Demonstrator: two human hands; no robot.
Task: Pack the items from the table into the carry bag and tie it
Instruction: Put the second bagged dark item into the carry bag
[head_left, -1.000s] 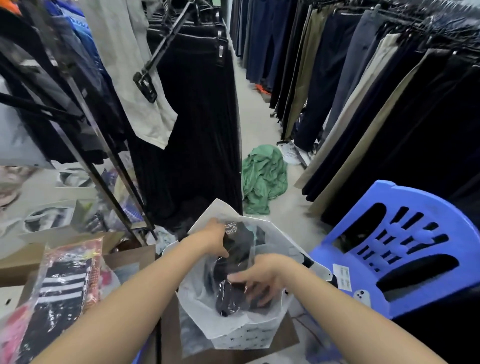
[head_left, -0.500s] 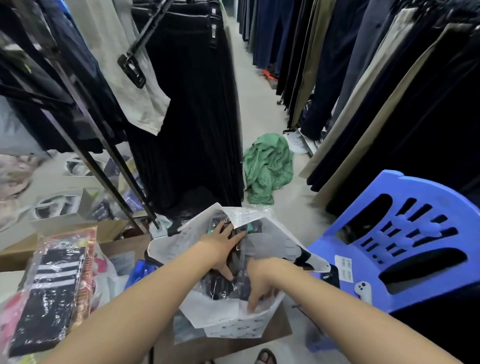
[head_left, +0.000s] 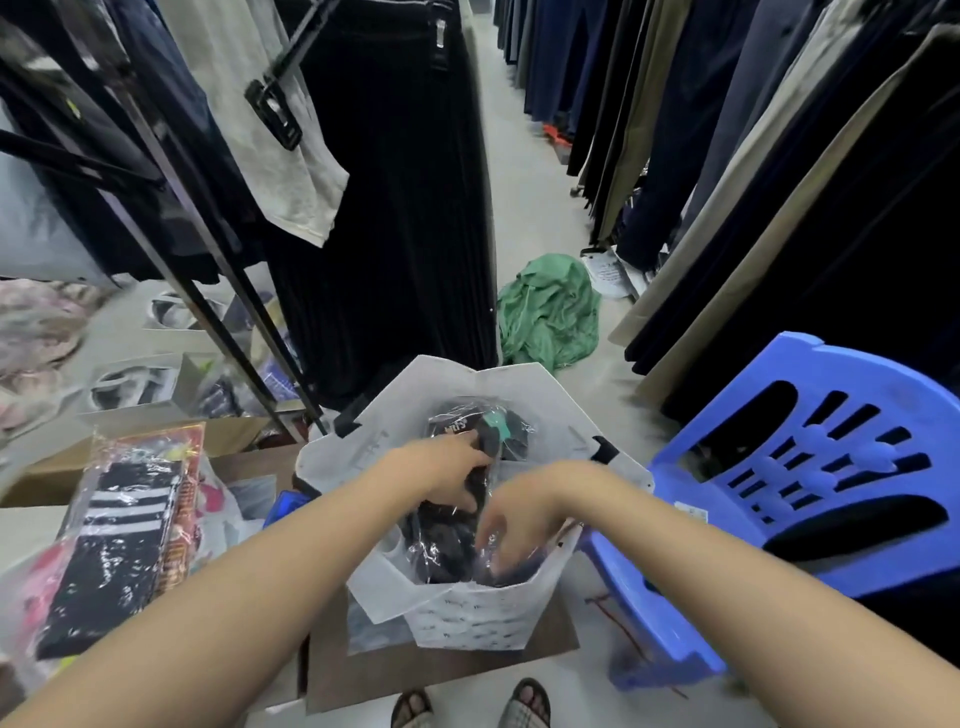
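The white, thin plastic carry bag (head_left: 467, 613) with small dark repeated printing stands open-mouthed on a brown cardboard sheet (head_left: 441, 670) on the floor, just beside the front corner of a blue slotted plastic chair (head_left: 810, 499). Inside it lie black garments sealed in clear, glossy plastic packets (head_left: 452, 540); they look light and soft, and the film is likely slippery and crinkly, so they are best pressed flat or pinched at a packet edge rather than squeezed in the middle. The bag itself looks limp and will probably sag unless held at its rim; its upper flaps are the likely place to gather for tying. The left hand (head_left: 452, 473) rests on the upper packet with fingers spread and curled loosely over it, while the right hand (head_left: 511, 525) reaches down into the bag's near side, fingers bent among the packets; whether it is clamped on one cannot be told. White lettering on the top packet is partly visible but too blurred to read, and the bag's print is too small to make out. Outward, on the surface at the left edge, a packet of black socks with white stripes (head_left: 111, 551) is not yet packed. A crumpled green garment (head_left: 550, 312) lies on the aisle floor beyond.
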